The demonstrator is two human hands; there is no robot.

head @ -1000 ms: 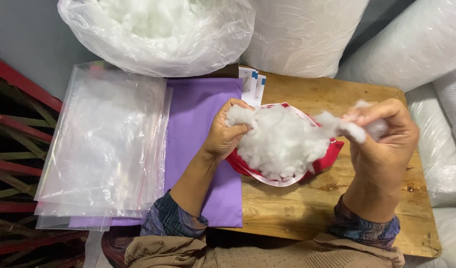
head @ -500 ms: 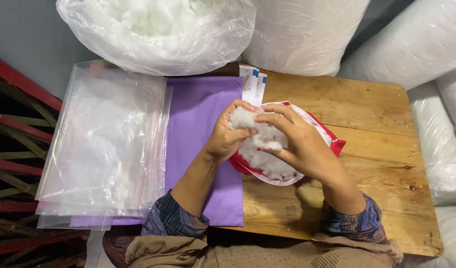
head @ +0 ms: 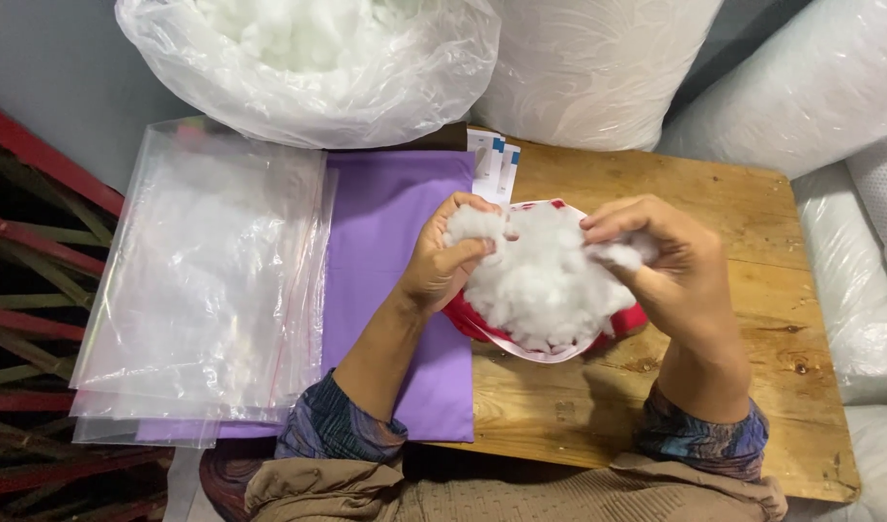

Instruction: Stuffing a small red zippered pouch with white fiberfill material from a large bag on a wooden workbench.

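Observation:
A clump of white fibre stuffing (head: 545, 280) bulges out of a small red fabric case (head: 482, 326) with a white rim, held just above the wooden table (head: 714, 193). My left hand (head: 443, 256) grips the left side of the stuffing and the case's edge. My right hand (head: 671, 271) pinches a tuft at the right side of the clump, pulled a little away from it.
A purple cloth (head: 390, 242) lies on the table's left part, with a stack of clear zip bags (head: 207, 280) beside it. A big clear sack of stuffing (head: 308, 58) stands behind. White stuffed sacks (head: 811, 87) ring the back and right. White paper cards (head: 492, 159) lie behind the case.
My right hand was out at the right with a tuft, came in onto the clump, and has now drawn back right, pinching a tuft. My left hand stayed put.

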